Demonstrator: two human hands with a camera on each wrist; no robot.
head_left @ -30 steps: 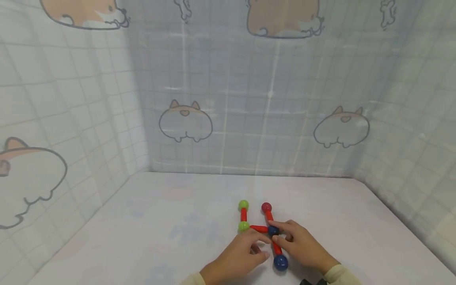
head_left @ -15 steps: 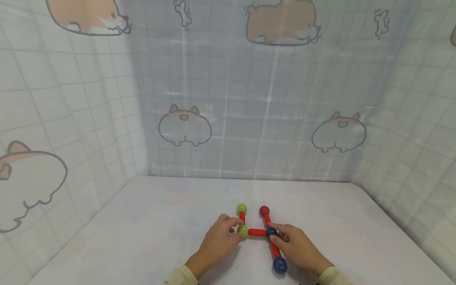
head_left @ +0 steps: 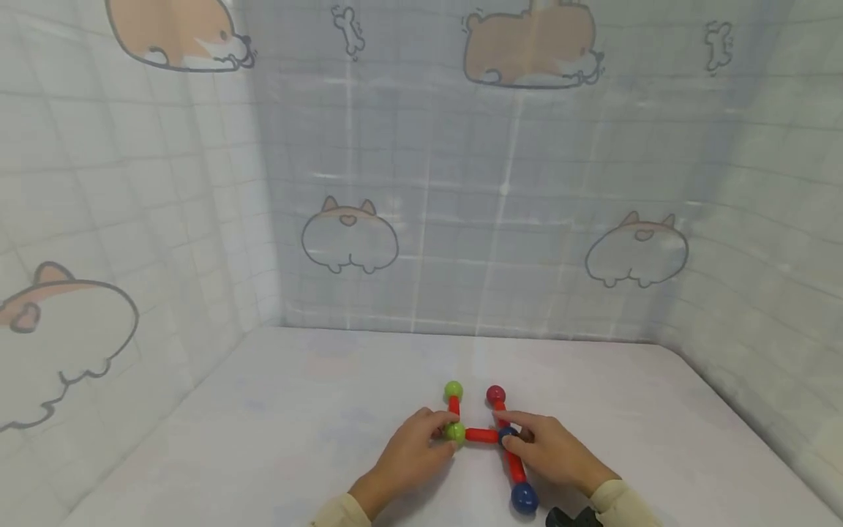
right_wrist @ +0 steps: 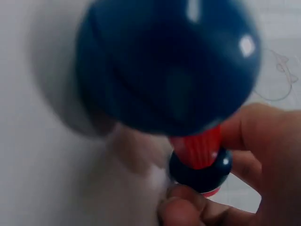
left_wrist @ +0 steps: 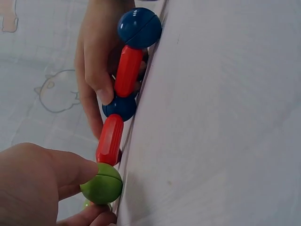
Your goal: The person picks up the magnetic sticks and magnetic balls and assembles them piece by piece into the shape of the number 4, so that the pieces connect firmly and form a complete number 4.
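Observation:
An H-like figure of toy balls and red rods lies on the table. My left hand (head_left: 416, 451) pinches the nearer green ball (left_wrist: 101, 183) between thumb and fingers. My right hand (head_left: 552, 448) pinches the middle blue ball (left_wrist: 119, 108) at the junction. A red rod (head_left: 482, 435) joins these two balls. Beyond the left hand, a second green ball (head_left: 454, 390) tops a short red rod (head_left: 454, 407). A dark red ball (head_left: 496, 395) ends the far right rod, and another blue ball (head_left: 524, 498) ends the near one (head_left: 516, 467), looming large in the right wrist view.
The white table (head_left: 263, 410) has a faint printed pattern. Sheeting (head_left: 421, 146) with cartoon dogs and a grid encloses it at the back and both sides. A small black object (head_left: 571, 518) shows at the bottom edge beside the right sleeve (head_left: 626, 503).
My left hand has moved left from beside the middle blue ball to the nearer green ball and grips it. My right hand stays at the blue junction ball. The head view has shifted slightly.

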